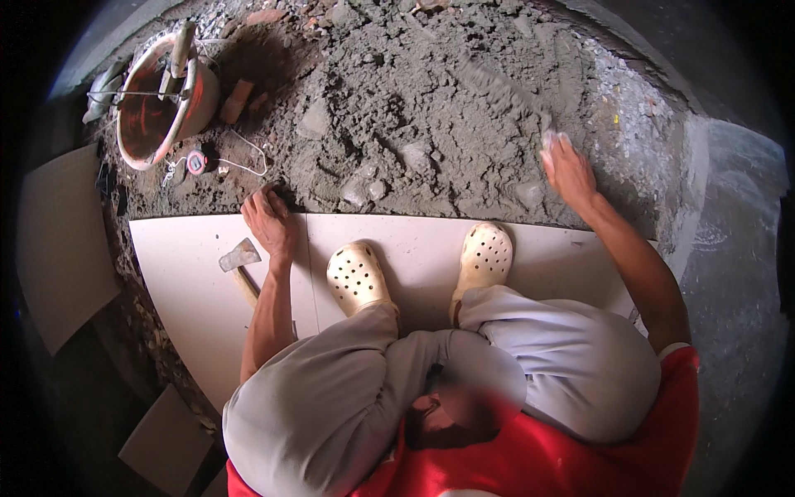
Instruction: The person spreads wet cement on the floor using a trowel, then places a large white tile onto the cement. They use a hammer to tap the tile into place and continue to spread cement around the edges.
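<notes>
Over the wet grey mortar [389,108], my right hand [571,172] is closed, its fingers wrapped round the end of a mortar-coated trowel [501,87]. The trowel is smeared by motion and blends into the bed, so its outline is unclear. At the far edge of a large pale tile [190,290], my left hand [269,222] rests with bent fingers, holding nothing that I can see. Close to my left forearm a hammer [241,257] with a flat metal head and wooden handle lies on the tile. The forearm hides part of its handle.
My cream clogs [358,277] stand on the tiles. Beyond the left hand are a mortar-stained bucket [207,95] with a wooden handle leaning in it, a round pink tape measure [197,161], white string [248,166] and a brick piece [237,101]. Smooth concrete [737,248] borders the right.
</notes>
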`<state>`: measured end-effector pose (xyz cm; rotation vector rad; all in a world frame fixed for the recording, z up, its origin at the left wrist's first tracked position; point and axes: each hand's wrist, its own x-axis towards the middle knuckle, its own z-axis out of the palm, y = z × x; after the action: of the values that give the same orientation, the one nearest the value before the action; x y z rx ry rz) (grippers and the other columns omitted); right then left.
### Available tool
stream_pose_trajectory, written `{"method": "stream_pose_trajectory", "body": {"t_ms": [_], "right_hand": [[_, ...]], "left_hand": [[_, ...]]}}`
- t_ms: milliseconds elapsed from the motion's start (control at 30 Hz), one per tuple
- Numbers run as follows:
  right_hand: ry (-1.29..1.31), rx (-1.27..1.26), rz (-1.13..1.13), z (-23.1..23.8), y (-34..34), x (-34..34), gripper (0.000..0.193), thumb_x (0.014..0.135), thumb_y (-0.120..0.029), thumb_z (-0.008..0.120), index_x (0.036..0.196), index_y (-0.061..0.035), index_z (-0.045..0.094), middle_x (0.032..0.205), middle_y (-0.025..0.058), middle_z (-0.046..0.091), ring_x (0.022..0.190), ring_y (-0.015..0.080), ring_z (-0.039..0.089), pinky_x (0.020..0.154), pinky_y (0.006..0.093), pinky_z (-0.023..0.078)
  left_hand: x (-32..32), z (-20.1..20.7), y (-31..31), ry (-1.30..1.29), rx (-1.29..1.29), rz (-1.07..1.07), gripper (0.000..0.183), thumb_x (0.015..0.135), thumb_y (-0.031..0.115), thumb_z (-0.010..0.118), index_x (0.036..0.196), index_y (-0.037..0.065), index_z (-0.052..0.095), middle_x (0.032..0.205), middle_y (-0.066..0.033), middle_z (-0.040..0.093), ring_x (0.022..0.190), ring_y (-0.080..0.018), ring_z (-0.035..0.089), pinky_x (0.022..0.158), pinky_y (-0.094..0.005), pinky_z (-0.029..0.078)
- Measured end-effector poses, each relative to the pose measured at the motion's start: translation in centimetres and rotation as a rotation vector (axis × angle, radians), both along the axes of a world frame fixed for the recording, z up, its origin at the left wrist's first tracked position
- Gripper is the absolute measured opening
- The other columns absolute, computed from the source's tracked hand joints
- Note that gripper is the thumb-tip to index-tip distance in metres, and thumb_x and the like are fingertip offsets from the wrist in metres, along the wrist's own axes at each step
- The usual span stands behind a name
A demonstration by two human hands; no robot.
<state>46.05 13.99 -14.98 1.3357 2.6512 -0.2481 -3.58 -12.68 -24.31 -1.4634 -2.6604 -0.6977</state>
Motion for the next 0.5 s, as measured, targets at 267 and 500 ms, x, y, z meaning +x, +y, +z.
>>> {"method": "stream_pose_trajectory", "body": {"t_ms": [267,500], "right_hand": [[0.087,-0.078,-0.317,1.7,-2.4,0.7,0.048,0.103,-0.028,0.054,0.139,0.003,0.053,0.133,0.0292,0.06,0.113,0.0485,0.063,0.097,0.0523,0.05],[0.158,-0.244,-0.718,-0.5,-6.0,-1.1,0.061,0.103,-0.045,0.049,0.135,0.0073,0.059,0.125,0.0345,0.065,0.12,0.0506,0.06,0.104,0.0512,0.045]], "left_hand": [[-0.1,0.1,-0.1,-0.019,0.03,-0.028,0.019,0.098,0.01,0.057,0.115,0.009,0.065,0.104,-0.0134,0.063,0.103,-0.0341,0.055,0.097,-0.0455,0.041],[0.0,-0.2,0.1,0.015,0.04,-0.008,0.016,0.101,0.013,0.055,0.112,0.009,0.065,0.103,-0.0127,0.063,0.102,-0.0326,0.055,0.096,-0.0452,0.041]]}}
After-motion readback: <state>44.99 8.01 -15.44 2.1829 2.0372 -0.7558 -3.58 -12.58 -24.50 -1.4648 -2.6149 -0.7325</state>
